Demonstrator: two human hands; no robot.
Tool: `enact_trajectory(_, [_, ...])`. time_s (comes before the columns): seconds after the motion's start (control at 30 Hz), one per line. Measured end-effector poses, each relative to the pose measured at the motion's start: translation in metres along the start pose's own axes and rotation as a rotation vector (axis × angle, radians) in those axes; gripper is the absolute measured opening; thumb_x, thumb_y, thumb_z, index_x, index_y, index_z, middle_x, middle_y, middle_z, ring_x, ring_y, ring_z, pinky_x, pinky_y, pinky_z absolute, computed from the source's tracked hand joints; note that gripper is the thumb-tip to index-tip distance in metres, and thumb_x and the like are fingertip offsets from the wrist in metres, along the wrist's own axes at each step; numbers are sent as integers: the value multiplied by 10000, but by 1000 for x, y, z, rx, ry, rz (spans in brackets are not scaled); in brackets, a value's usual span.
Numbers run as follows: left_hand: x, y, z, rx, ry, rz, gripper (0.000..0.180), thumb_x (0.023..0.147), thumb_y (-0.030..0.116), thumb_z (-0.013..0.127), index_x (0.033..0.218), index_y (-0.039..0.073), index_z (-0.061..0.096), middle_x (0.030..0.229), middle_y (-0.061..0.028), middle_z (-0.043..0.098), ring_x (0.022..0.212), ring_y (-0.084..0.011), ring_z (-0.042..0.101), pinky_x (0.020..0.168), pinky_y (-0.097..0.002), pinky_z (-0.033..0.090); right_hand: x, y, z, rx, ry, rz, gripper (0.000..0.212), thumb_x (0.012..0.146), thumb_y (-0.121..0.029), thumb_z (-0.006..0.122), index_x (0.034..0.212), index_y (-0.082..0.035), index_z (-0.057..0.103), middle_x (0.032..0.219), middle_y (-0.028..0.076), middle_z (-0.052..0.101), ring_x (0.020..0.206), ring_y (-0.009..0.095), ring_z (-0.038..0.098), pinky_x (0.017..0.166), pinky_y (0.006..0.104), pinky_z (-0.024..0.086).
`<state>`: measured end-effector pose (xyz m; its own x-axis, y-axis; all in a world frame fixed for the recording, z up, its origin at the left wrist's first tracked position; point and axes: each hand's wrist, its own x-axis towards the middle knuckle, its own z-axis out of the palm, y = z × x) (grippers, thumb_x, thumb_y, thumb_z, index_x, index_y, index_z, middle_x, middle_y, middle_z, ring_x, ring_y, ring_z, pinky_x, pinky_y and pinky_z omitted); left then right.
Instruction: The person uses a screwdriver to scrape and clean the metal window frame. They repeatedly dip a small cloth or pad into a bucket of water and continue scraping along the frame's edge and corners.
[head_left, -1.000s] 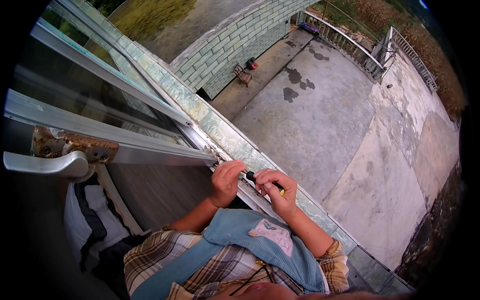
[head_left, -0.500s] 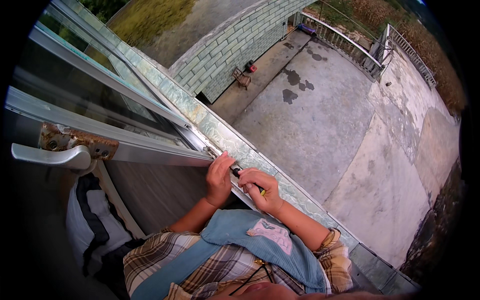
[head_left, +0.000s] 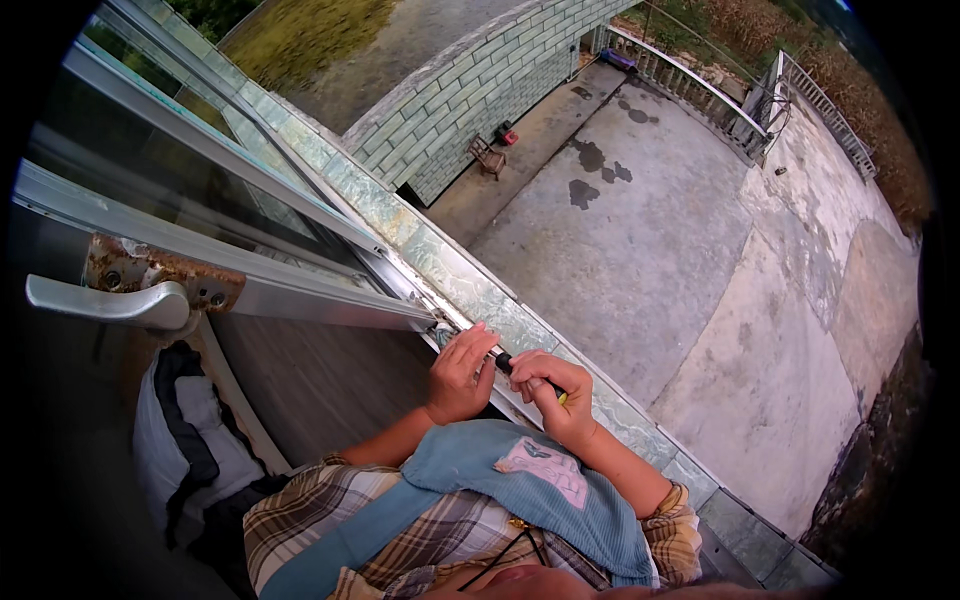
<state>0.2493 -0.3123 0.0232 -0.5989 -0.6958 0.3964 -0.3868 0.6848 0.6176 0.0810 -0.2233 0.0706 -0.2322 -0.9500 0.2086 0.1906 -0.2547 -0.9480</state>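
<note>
My right hand (head_left: 562, 395) is wrapped round the black-and-yellow handle of a screwdriver (head_left: 504, 362), whose front end points left toward my other hand. The tool's tip is hidden. My left hand (head_left: 463, 375) lies at the window frame (head_left: 425, 290) just ahead of the tool, fingers stretched out and thumb apart. Whether its fingertips touch the shaft, I cannot tell. Beside it, the lower corner of the window sash (head_left: 340, 308) meets the frame. A silver handle (head_left: 110, 302) and a rusty metal plate (head_left: 165, 275) are on the sash at far left.
A green tiled ledge (head_left: 450, 265) runs along the frame's outer side. Beyond it, well below, lies a concrete yard (head_left: 620, 270) with a wooden chair (head_left: 488, 157) by a tiled wall (head_left: 470, 85). White-and-black fabric (head_left: 195, 440) lies indoors at left.
Both hands and the screwdriver have shifted right and slightly nearer along the frame, away from the sash corner. My left fingers now show more stretched out.
</note>
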Motion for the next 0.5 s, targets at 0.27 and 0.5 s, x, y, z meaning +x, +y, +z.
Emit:
enact_trajectory(0.27, [13,-11,-4,-19,88,-4,252,832,-81,645,1043,41,713,1026,-140,713,1094,-341,683,910,-419,542,5,16,7,24,32,-65,169,881,62,472,903,33,637,788,89,623,732,175,582,1003,437,470])
enact_trajectory(0.5, [18,-5,-7,-19,55,-4,233,836,-51,671,1031,61,734,1001,-111,728,1096,-310,686,893,-404,540,-1,20,4,231,201,27,173,917,51,487,978,36,648,872,108,651,804,163,605,1035,419,464])
